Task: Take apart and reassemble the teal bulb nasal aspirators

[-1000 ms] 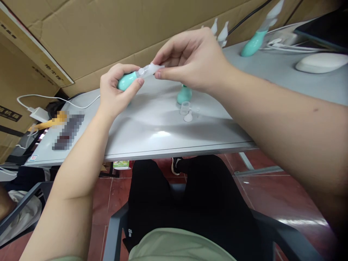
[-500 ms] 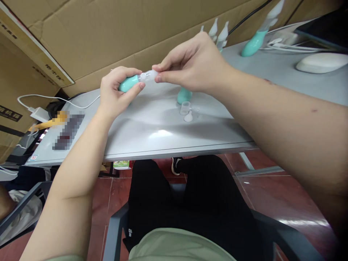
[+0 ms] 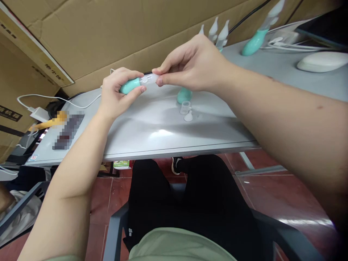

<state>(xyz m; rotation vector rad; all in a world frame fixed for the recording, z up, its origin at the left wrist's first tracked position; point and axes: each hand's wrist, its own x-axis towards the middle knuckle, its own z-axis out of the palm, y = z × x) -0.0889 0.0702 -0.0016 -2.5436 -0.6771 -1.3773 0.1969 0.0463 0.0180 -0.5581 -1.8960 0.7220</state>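
Observation:
My left hand [image 3: 115, 92] grips a small teal bulb [image 3: 130, 86] held sideways above the grey table [image 3: 152, 130]. A clear plastic tip [image 3: 148, 78] sits on the bulb's right end, and my right hand [image 3: 190, 65] pinches that tip between thumb and fingers. Just below my right hand, a second teal bulb [image 3: 184, 95] stands on the table. In front of it lie a small clear cup [image 3: 185, 107] and a clear cap [image 3: 188, 117].
Cardboard boxes [image 3: 95, 32] wall the table's far side. Assembled teal-and-clear pieces [image 3: 255, 40] and loose clear tips [image 3: 219, 30] stand at the back right, near a white mouse [image 3: 322, 61] and cables. A white charger and cable [image 3: 40, 113] lie at the left.
Both hands have shifted slightly right and up with the bulb. The clear tip now shows less between my hands, with the bulb lying closer to level.

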